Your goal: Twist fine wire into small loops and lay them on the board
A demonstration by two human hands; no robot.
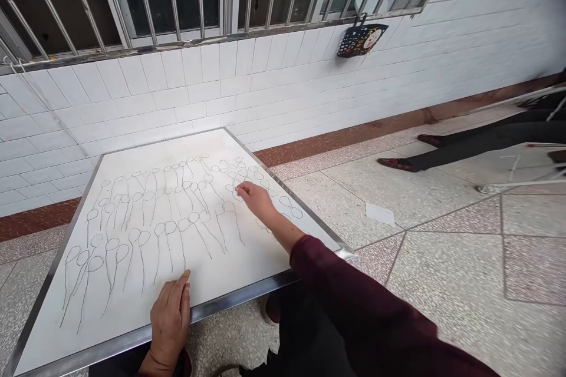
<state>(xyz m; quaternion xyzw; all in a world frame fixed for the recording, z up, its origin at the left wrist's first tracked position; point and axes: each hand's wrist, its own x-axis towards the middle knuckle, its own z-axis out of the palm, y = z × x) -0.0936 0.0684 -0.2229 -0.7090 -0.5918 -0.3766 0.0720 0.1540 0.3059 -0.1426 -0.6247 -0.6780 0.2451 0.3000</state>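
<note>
Thin dark loops with long tails, like bent wire or cord, lie in rows on a white, metal-edged table (pixel 207 283). My right hand (pixel 255 199) is over the right part of the table, its fingers pinched beside a cluster of small closed rings (pixel 247 174). Whatever is between those fingertips is too small to make out. At the table's front edge rests my left hand (pixel 170 312), its index finger stretched out close to the tail end of a tailed loop (pixel 183 225). Nothing shows in that hand.
Behind the table is a white tiled wall (pixel 274 94) with barred windows and a hanging dark patterned bag (pixel 360 38). A sheet of paper (pixel 380 214) lies on the floor to the right. Farther right, a person's outstretched legs (pixel 469 144) reach in.
</note>
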